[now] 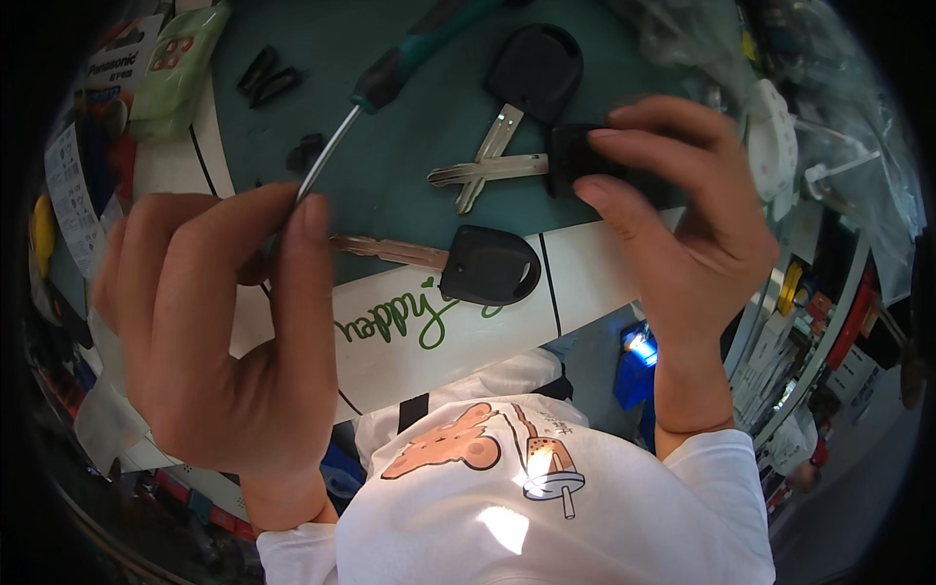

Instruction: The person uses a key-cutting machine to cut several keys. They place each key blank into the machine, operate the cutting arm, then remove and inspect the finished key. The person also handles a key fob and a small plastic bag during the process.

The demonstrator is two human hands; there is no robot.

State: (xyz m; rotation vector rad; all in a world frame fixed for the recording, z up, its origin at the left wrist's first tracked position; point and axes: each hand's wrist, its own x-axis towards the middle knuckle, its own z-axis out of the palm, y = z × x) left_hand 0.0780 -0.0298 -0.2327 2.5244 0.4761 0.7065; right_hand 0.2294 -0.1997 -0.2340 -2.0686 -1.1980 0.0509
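My right hand (682, 205) pinches the black head of a car key (497, 169) between thumb and fingers. Its silver blade points left and crosses over the blade of a second black-headed key (536, 73) on the green mat. Closed at the fingertips, my left hand (224, 312) is at the left; what is in its pinch is hidden. The metal shaft of a green-and-black screwdriver (395, 70) ends at those fingertips, and I cannot tell if they grip it. A third key (492, 266) lies near the mat's front edge, its blade reaching toward my left thumb.
Small black plastic pieces (268, 78) lie on the green mat (390, 136). A green soft pack (178, 73) is at the far left. Clear plastic bags (702, 44) are at the back right. A white strip (595, 263) with green lettering runs along the front edge.
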